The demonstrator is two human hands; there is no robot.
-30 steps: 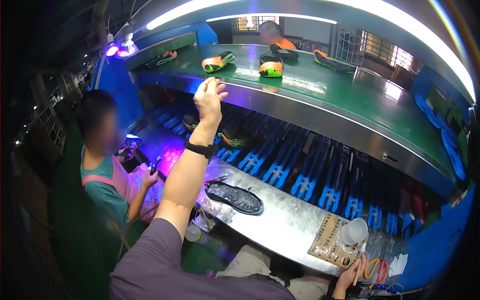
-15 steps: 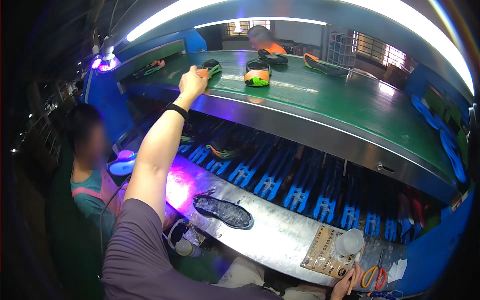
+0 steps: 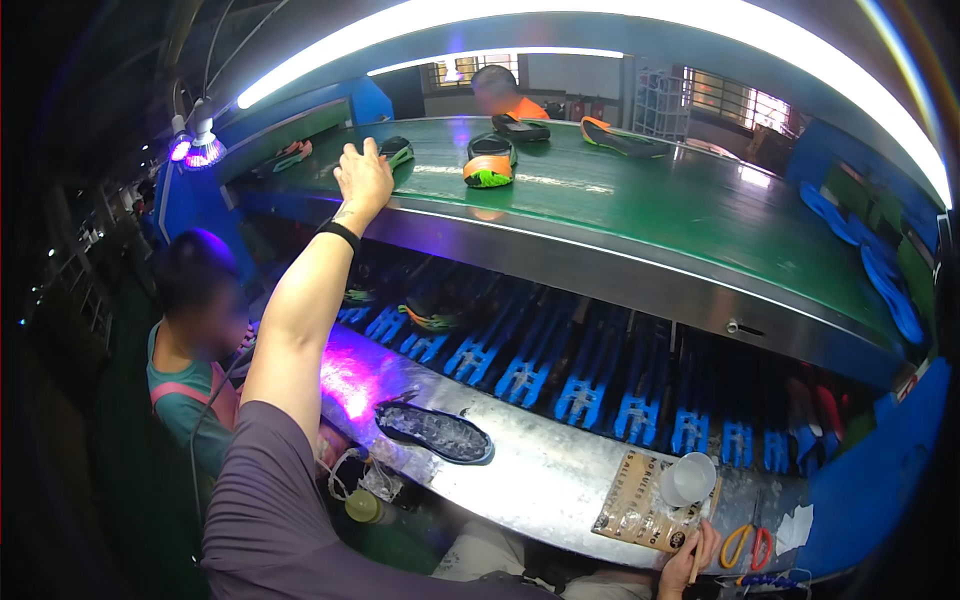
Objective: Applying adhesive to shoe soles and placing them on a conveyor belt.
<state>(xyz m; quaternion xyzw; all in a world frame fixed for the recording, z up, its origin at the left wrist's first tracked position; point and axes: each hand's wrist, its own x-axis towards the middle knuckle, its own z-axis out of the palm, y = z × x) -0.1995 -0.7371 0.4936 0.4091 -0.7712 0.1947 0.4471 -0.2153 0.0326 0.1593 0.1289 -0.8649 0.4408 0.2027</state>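
Over the green conveyor belt (image 3: pixel 560 195), my left hand (image 3: pixel 364 180) is raised with its fingers apart, close beside a dark shoe upper (image 3: pixel 397 151) with green trim. Whether a fingertip touches the upper is hard to see. At the lower right, my right hand (image 3: pixel 692 560) is closed round a thin wooden-handled brush (image 3: pixel 696 562), by a piece of printed cardboard (image 3: pixel 628 500). A white plastic cup (image 3: pixel 690 480) stands on that cardboard. On the metal bench lies a dark shoe sole (image 3: pixel 435 432), its inside smeared whitish.
An orange-and-green shoe upper (image 3: pixel 490 162) and several others sit on the belt. Blue shoe racks (image 3: pixel 522 380) line the space below. Scissors (image 3: pixel 748 545) lie at the right of the metal bench (image 3: pixel 540 475). A co-worker (image 3: pixel 195 340) is at left, another person (image 3: pixel 505 95) beyond the belt.
My left hand has let go of the shoe upper's orange end and its fingers have spread. The view has shifted slightly. My right hand still holds the brush.
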